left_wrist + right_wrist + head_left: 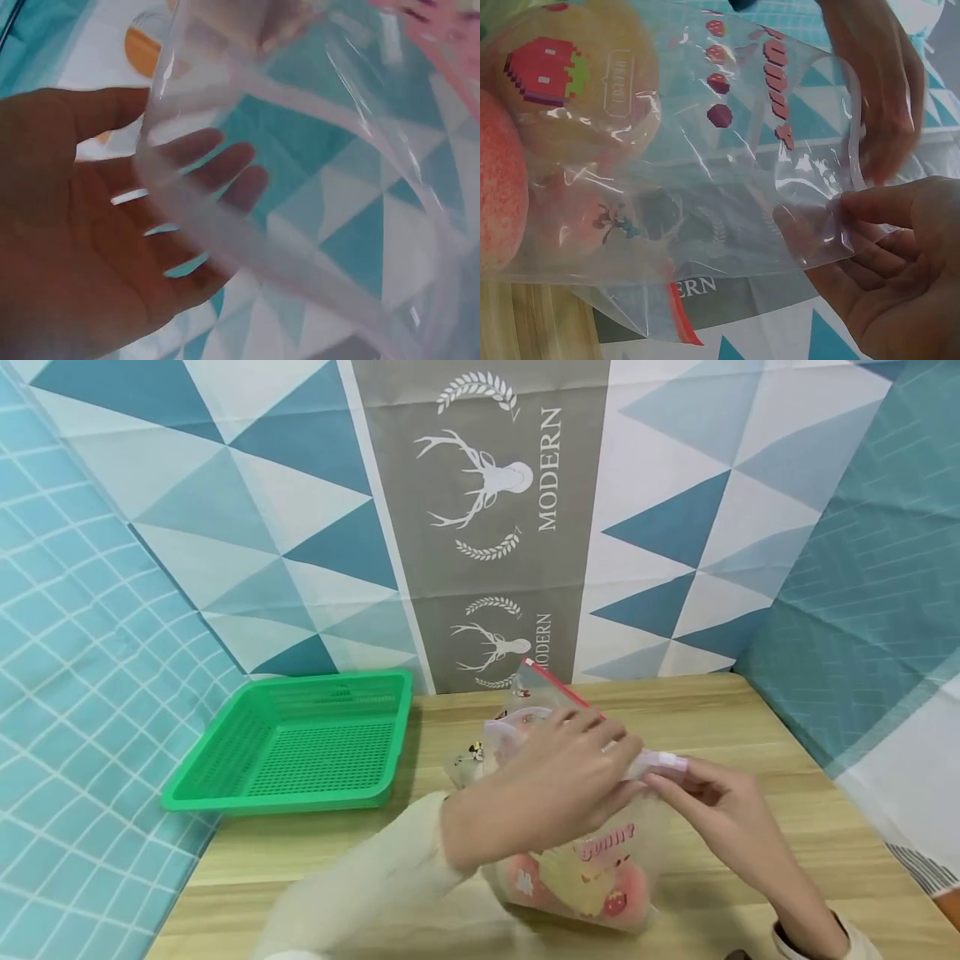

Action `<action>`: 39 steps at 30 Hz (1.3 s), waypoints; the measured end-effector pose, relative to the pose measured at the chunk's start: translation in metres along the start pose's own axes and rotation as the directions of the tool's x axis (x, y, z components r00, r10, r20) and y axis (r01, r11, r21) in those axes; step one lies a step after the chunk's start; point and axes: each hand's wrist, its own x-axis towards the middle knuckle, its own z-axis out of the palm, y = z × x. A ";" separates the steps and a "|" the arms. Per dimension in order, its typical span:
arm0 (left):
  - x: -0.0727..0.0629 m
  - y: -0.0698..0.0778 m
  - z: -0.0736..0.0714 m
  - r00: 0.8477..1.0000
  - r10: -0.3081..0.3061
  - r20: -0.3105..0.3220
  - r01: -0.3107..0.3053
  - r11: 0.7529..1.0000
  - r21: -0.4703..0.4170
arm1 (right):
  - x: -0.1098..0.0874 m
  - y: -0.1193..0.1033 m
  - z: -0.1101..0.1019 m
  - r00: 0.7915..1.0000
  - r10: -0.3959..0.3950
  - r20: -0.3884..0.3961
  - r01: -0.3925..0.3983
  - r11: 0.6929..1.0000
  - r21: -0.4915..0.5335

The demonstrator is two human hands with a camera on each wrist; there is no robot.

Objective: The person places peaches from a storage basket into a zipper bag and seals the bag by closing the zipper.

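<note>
A clear printed zip bag point(600, 852) with a pale pink top strip stands on the table in front of me, holding round pink and yellow fruit point(499, 187). My right hand point(731, 818) pinches the upper corner of the bag beside its white end tab point(672, 762). In the right wrist view its thumb point(877, 206) lies in front of the plastic and the fingers behind. My left hand point(555, 777) reaches across to the same strip. In the left wrist view, its fingers point(225, 165) are extended and spread, overlapping the plastic, with the thumb at the bag's edge.
Behind the zip bag stands another clear bag with a red strip point(558, 681). A clear corner with a cartoon print point(474, 752) shows left of my left wrist. A green plastic basket point(401, 735) sits at the table's back left, close to the patterned wall cloth point(390, 635).
</note>
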 end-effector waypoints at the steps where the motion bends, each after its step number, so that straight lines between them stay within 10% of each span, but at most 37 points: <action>1: 0.011 0.002 0.003 0.998 0.027 0.050 -0.027 1.000 0.015 | 0.004 0.000 0.001 1.000 -0.005 -0.002 0.005 1.000 -0.023; 9: 0.052 -0.011 0.029 0.989 0.116 0.090 -0.107 0.989 -0.099 | 0.017 0.009 -0.009 0.994 -0.021 0.104 0.013 0.997 0.078; 17: 0.044 -0.028 0.028 0.984 0.166 0.062 -0.145 0.956 -0.256 | 0.018 0.008 -0.011 0.968 -0.250 -0.026 0.252 0.965 0.078; 28: 0.040 -0.035 0.032 0.973 0.223 0.058 -0.177 0.884 -0.432 | 0.015 -0.002 0.007 0.976 -0.208 -0.062 0.200 0.972 -0.121; 39: 0.030 -0.044 0.024 0.966 0.225 0.128 -0.162 0.911 -0.378 | 0.010 0.004 -0.009 0.920 -0.324 -0.221 0.268 0.931 -0.247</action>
